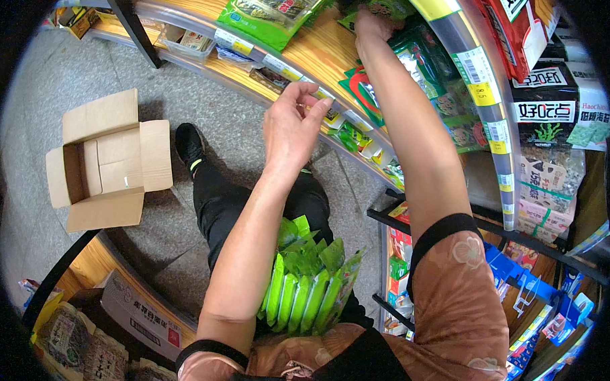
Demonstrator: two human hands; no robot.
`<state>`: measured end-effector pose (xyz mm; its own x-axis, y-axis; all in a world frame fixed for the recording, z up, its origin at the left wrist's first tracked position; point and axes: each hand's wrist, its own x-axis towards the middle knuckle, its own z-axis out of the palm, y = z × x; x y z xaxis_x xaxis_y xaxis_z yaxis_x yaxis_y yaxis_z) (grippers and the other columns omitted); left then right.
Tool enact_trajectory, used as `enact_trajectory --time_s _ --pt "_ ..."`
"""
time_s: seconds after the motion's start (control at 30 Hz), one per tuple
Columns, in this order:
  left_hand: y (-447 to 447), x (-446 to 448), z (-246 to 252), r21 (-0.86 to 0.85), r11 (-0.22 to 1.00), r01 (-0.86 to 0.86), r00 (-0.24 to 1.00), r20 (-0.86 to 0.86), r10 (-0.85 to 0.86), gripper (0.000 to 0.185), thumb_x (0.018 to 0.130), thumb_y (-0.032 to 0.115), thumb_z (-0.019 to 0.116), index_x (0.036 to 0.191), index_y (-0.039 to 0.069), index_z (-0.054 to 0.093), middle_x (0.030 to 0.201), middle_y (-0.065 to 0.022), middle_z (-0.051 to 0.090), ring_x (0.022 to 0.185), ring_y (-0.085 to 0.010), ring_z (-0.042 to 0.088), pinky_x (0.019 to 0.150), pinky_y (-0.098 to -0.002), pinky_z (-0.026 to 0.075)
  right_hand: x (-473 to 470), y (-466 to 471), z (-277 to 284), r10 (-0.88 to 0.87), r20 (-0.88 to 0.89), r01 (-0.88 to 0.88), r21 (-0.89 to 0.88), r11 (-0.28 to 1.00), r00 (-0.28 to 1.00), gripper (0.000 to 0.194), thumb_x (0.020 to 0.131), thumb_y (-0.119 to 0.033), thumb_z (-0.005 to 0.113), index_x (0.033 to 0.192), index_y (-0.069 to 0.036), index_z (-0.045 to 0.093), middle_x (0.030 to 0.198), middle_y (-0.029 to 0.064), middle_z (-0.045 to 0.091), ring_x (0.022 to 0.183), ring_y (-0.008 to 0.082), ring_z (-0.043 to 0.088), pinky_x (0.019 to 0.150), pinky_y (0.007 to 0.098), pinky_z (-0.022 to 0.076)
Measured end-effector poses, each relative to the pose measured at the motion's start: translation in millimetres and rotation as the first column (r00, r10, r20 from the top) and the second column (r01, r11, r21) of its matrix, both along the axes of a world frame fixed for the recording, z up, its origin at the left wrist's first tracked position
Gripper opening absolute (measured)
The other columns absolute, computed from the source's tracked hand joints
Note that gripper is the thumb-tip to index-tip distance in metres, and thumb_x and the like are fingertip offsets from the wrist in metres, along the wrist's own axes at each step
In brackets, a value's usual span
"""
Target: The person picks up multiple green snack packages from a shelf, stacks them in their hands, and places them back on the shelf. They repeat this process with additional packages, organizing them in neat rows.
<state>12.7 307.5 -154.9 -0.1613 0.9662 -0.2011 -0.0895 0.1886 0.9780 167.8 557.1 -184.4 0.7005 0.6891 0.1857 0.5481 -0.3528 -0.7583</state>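
My right hand (374,26) reaches deep into the wooden shelf, its fingers around a green snack packet (386,3); the fingertips are partly hidden. My left hand (295,125) is at the shelf's front edge, beside the price-label strip (280,65). Its fingers are curled with the thumb apart, and I see nothing held in them. Several bright green snack packets (301,296) stand in a row against my torso, beside my left forearm. A large green seaweed packet (273,12) lies on the shelf to the left of my right hand, and dark green packs (421,60) lie to its right.
An open cardboard box (120,161) sits on the grey stone floor (221,100), left of my foot. A lower shelf (261,88) holds small packets. Red and black snack packs (544,101) fill the shelf at right. Bagged goods (104,358) and a carton (138,312) stand lower left.
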Motion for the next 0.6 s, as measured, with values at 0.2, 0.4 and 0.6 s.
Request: enact_trajectory --time_s 0.2,0.4,0.6 --pt "1 3 0 0.007 1.0 0.014 1.0 0.008 -0.014 0.031 0.082 0.02 0.075 0.107 0.002 0.066 0.081 -0.0073 0.069 0.068 -0.0166 0.065 0.065 -0.0321 0.052 7 38 -9 -0.24 -0.094 0.221 -0.176 0.959 0.966 0.115 0.075 -0.035 0.08 0.15 0.003 0.002 0.141 0.0243 0.046 0.128 0.0342 0.05 0.106 0.0404 0.0435" --pt "0 2 -7 0.033 0.999 -0.005 1.0 0.016 0.005 0.031 0.082 0.02 0.074 0.107 0.002 0.066 0.083 -0.0081 0.07 0.069 -0.0179 0.066 0.066 -0.0338 0.053 4 44 -21 -0.155 0.074 0.17 -0.287 0.943 0.985 0.107 0.079 -0.035 0.076 0.15 0.003 0.006 0.141 0.0248 0.046 0.126 0.035 0.051 0.104 0.0404 0.0437" --pt "0 4 -1 0.02 1.0 0.016 0.999 0.037 -0.017 0.032 0.082 0.02 0.074 0.107 0.001 0.066 0.083 -0.0087 0.07 0.07 -0.0175 0.066 0.066 -0.0332 0.053 10 29 -26 0.051 0.302 0.052 -0.325 0.944 0.952 0.096 0.084 -0.032 0.072 0.149 0.004 0.011 0.14 0.0254 0.047 0.124 0.0356 0.052 0.102 0.0399 0.0446"
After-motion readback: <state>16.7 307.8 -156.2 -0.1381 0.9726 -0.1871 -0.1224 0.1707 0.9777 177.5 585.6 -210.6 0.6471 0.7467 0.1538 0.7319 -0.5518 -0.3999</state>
